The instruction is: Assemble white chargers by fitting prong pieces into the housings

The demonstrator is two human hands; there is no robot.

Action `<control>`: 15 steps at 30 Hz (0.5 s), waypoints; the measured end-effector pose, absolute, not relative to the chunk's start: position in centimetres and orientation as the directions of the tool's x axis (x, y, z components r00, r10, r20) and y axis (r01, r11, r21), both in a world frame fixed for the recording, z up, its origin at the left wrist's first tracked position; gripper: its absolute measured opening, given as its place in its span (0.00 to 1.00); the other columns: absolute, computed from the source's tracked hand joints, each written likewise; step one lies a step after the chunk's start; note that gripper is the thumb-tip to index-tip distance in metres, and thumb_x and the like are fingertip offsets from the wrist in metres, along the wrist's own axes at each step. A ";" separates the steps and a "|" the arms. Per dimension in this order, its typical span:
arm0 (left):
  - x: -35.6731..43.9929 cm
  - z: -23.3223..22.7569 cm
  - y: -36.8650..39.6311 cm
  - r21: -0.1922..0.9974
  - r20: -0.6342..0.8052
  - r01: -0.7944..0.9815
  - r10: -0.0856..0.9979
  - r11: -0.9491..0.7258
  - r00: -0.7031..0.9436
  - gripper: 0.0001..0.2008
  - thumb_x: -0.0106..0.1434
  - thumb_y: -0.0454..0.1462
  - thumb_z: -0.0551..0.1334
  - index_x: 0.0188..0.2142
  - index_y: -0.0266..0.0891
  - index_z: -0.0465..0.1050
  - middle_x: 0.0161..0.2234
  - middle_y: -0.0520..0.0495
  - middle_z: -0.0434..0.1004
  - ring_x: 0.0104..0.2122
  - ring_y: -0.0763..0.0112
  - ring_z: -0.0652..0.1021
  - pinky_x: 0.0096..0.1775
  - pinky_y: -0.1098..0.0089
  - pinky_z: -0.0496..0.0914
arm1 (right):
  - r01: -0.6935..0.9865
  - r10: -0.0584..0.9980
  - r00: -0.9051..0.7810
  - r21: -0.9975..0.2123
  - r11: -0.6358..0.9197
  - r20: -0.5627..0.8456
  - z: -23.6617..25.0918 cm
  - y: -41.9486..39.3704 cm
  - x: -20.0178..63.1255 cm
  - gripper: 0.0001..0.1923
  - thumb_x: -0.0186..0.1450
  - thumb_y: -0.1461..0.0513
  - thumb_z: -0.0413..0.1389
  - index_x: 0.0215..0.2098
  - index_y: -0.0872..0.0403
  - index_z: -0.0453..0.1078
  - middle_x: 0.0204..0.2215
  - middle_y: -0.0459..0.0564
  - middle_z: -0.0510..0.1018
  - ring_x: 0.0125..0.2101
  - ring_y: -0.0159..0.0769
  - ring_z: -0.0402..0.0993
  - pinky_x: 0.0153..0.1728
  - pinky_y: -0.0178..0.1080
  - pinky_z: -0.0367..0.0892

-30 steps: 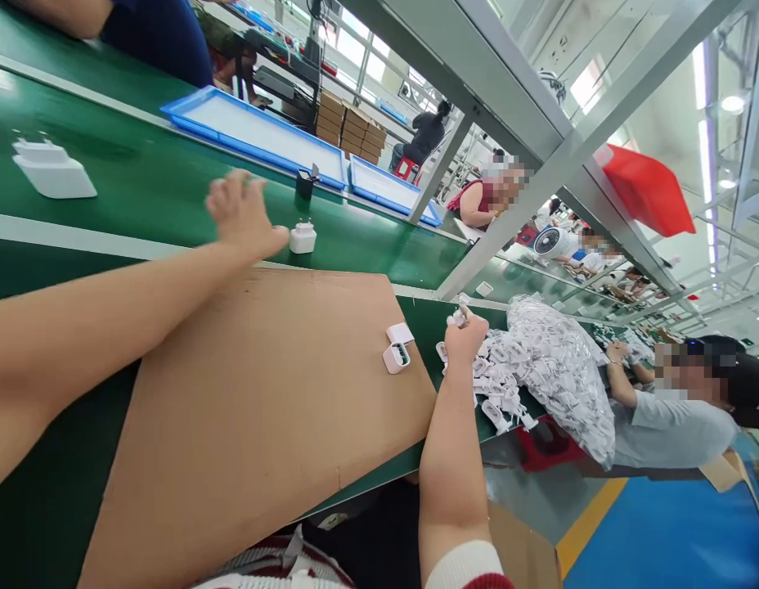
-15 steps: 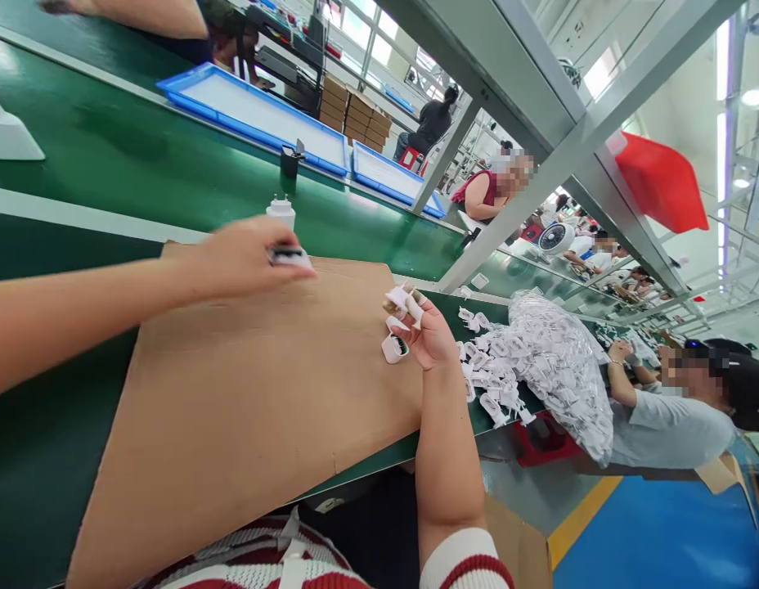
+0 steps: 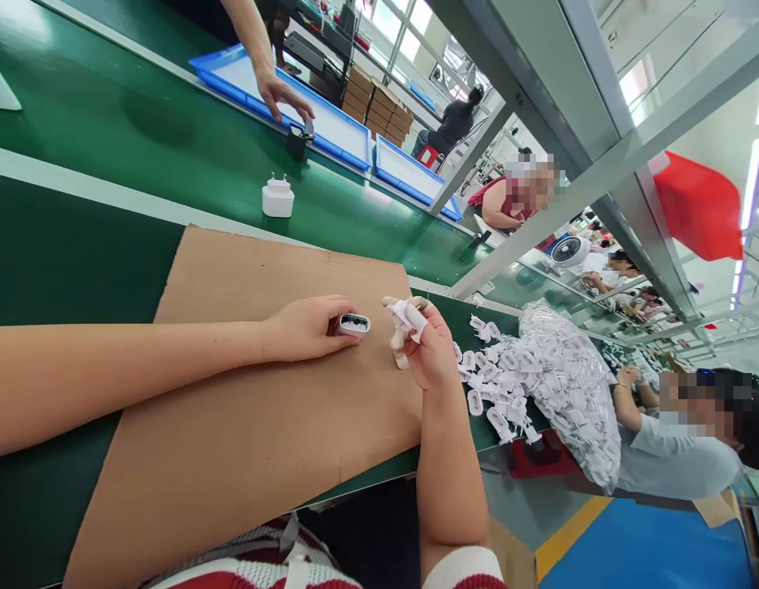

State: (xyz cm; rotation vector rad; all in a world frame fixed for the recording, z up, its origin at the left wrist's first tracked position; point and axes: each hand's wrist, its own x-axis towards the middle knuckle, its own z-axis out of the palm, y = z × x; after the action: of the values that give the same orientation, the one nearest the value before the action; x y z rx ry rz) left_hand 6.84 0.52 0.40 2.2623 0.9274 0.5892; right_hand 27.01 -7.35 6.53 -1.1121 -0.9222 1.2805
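Observation:
My left hand holds a white charger body, its open end with a dark slot facing right, just above a brown cardboard sheet. My right hand is closed on a small white plastic part, a short gap to the right of the charger body. A pile of the same small white parts lies on the green table right of my right hand. One finished white charger with two pins stands on the green conveyor belt behind the cardboard.
Another person's hand reaches over a blue tray to a small black holder. A second blue tray lies further right. A clear bag of white parts sits beside a seated co-worker. Grey frame posts cross overhead.
My left hand came back from the belt with a charger body and moved right over the cardboard toward my right hand. My right hand took a small part from the pile. The finished charger stayed on the belt.

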 end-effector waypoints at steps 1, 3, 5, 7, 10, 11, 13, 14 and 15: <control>6.9 0.3 0.5 0.698 0.163 0.456 0.742 -0.552 0.650 0.23 0.60 0.56 0.60 0.40 0.40 0.74 0.36 0.45 0.76 0.35 0.61 0.76 0.34 0.66 0.66 | -0.233 0.994 0.081 -0.971 -0.058 -0.079 6.4 -7.3 27.0 0.17 0.57 0.55 0.68 0.38 0.50 0.68 0.38 0.46 0.85 0.13 0.20 0.60 0.12 0.28 0.57; 6.9 0.2 0.5 0.736 0.153 0.433 0.751 -0.520 0.642 0.24 0.59 0.56 0.62 0.44 0.41 0.75 0.38 0.46 0.77 0.34 0.63 0.76 0.34 0.66 0.67 | -0.206 0.993 0.069 -0.975 -0.082 -0.098 6.2 -7.2 26.9 0.18 0.58 0.55 0.68 0.40 0.50 0.67 0.37 0.45 0.85 0.12 0.20 0.59 0.10 0.28 0.54; 7.0 0.1 0.4 0.774 0.151 0.396 0.752 -0.493 0.642 0.27 0.58 0.55 0.63 0.50 0.42 0.75 0.41 0.46 0.79 0.33 0.64 0.76 0.35 0.66 0.68 | -0.200 0.991 0.078 -0.975 -0.093 -0.111 6.1 -7.2 26.8 0.23 0.55 0.56 0.70 0.43 0.48 0.64 0.38 0.42 0.84 0.13 0.21 0.64 0.12 0.28 0.59; 6.9 0.0 0.4 0.787 0.155 0.376 0.747 -0.488 0.647 0.28 0.57 0.55 0.64 0.52 0.42 0.75 0.42 0.46 0.79 0.32 0.64 0.76 0.35 0.66 0.69 | -0.197 0.991 0.068 -0.975 -0.103 -0.118 6.2 -7.2 26.7 0.29 0.53 0.57 0.71 0.47 0.45 0.62 0.40 0.40 0.83 0.16 0.23 0.69 0.16 0.29 0.66; 6.9 -0.1 0.4 0.768 0.159 0.392 0.744 -0.506 0.649 0.27 0.57 0.55 0.63 0.48 0.41 0.76 0.39 0.45 0.79 0.32 0.62 0.76 0.33 0.65 0.68 | -0.163 0.989 0.012 -0.977 -0.141 -0.144 6.4 -7.3 26.7 0.28 0.54 0.57 0.70 0.50 0.45 0.67 0.40 0.41 0.83 0.18 0.24 0.71 0.17 0.28 0.67; 6.9 0.0 0.4 0.765 0.153 0.399 0.745 -0.505 0.649 0.26 0.57 0.55 0.63 0.47 0.41 0.77 0.39 0.45 0.79 0.32 0.62 0.76 0.33 0.65 0.68 | -0.153 0.988 -0.004 -0.976 -0.155 -0.157 6.4 -7.4 26.7 0.25 0.55 0.56 0.69 0.49 0.47 0.69 0.40 0.43 0.83 0.17 0.23 0.70 0.16 0.28 0.65; 6.8 0.1 0.4 0.780 0.132 0.398 0.748 -0.483 0.651 0.25 0.57 0.54 0.62 0.47 0.41 0.77 0.38 0.45 0.79 0.33 0.62 0.76 0.33 0.65 0.68 | -0.158 0.987 -0.003 -0.975 -0.159 -0.161 6.4 -7.4 26.8 0.19 0.57 0.55 0.68 0.44 0.50 0.72 0.41 0.46 0.84 0.15 0.22 0.66 0.13 0.28 0.60; 6.8 0.2 0.3 0.794 0.118 0.391 0.750 -0.465 0.651 0.25 0.57 0.53 0.62 0.47 0.41 0.77 0.38 0.45 0.79 0.33 0.62 0.76 0.33 0.66 0.68 | -0.170 0.988 0.008 -0.974 -0.148 -0.151 6.3 -7.3 26.8 0.18 0.57 0.55 0.67 0.43 0.50 0.71 0.42 0.47 0.85 0.15 0.21 0.64 0.11 0.28 0.58; 6.8 0.3 0.3 0.809 0.107 0.383 0.752 -0.446 0.650 0.25 0.57 0.53 0.61 0.48 0.41 0.77 0.38 0.46 0.79 0.33 0.62 0.76 0.34 0.66 0.68 | -0.183 0.990 0.021 -0.974 -0.132 -0.138 6.3 -7.3 26.8 0.17 0.58 0.55 0.67 0.42 0.49 0.70 0.44 0.47 0.85 0.14 0.21 0.63 0.11 0.28 0.58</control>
State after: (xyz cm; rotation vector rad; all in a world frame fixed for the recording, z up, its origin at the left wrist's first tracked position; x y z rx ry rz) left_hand 6.82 0.32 0.30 2.0727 0.8800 0.5919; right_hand 26.83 -7.32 6.31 -1.1853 -0.9811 1.3630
